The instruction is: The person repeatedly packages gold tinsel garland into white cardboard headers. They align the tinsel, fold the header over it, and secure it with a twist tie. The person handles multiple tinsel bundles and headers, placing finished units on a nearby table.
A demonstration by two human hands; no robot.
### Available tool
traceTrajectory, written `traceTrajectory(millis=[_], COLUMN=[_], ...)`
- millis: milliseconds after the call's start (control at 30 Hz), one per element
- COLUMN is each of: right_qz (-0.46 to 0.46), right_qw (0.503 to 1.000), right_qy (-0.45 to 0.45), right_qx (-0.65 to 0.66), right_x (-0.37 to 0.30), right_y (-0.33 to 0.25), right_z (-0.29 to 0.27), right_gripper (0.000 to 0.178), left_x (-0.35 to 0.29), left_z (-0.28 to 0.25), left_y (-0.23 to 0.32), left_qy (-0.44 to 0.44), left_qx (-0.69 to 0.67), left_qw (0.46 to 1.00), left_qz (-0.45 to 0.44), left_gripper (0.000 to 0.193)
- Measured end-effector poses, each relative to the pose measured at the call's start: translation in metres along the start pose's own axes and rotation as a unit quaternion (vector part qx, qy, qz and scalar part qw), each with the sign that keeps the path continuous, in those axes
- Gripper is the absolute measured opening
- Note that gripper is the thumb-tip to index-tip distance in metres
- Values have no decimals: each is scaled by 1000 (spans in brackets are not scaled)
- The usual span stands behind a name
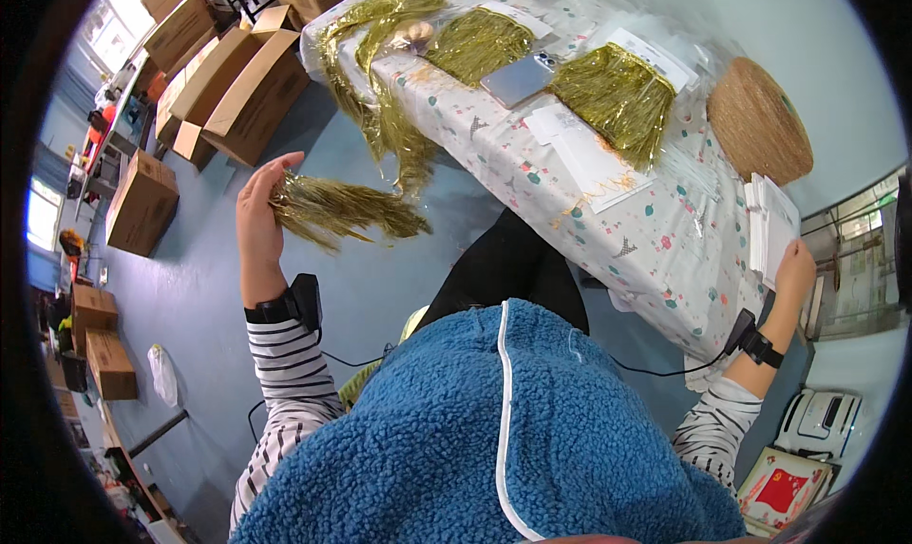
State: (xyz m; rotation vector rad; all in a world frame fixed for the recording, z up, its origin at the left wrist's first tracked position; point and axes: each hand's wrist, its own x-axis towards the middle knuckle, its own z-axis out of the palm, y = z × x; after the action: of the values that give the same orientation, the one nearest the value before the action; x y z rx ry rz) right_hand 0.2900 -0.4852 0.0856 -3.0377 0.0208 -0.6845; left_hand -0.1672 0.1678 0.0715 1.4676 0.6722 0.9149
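Note:
My left hand point(256, 209) is raised off the table's left side, closed around one end of a bundle of gold-green tinsel fringe point(356, 209) whose strands hang out to the right. At the table's right end, my right hand point(796, 265) has its fingers closed at the edge of a stack of white cards point(771, 223). How many cards it grips is hidden. Long tinsel strands point(382, 116) drape over the table's left edge. Two flat tinsel fringes, one farther left point(482, 45) and one nearer the middle point(617, 100), lie on the tabletop with white cards at their tops.
A phone point(519, 79) lies between the fringes on the patterned tablecloth point(665, 245). White cards point(584, 154) with thin yellow ties rest near the front edge. A large roll of brown twine point(760, 121) stands at the right. Cardboard boxes point(252, 97) crowd the floor at far left.

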Motion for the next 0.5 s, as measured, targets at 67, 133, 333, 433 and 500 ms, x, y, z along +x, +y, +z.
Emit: traceTrajectory(millis=[67, 133, 333, 433, 500], right_qz=[40, 73, 137, 14, -33], right_qw=[998, 992, 945, 884, 835], right_qy=[38, 98, 295, 393, 325], right_qx=[-17, -27, 26, 252, 443], right_x=[2, -1, -36, -54, -71], right_y=[5, 10, -9, -63, -113], right_z=[-12, -28, -93, -112, -112], right_gripper=[37, 36, 39, 36, 29], left_x=[-4, -8, -17, -19, -16], left_z=[4, 8, 24, 36, 44], left_y=[14, 24, 44, 47, 43], left_qy=[-24, -18, -67, -54, -46], left_qx=[-73, -58, -81, -155, -244], left_qw=[997, 998, 994, 986, 968], left_qz=[6, -1, 11, -2, -41], left_gripper=[31, 33, 36, 37, 38])
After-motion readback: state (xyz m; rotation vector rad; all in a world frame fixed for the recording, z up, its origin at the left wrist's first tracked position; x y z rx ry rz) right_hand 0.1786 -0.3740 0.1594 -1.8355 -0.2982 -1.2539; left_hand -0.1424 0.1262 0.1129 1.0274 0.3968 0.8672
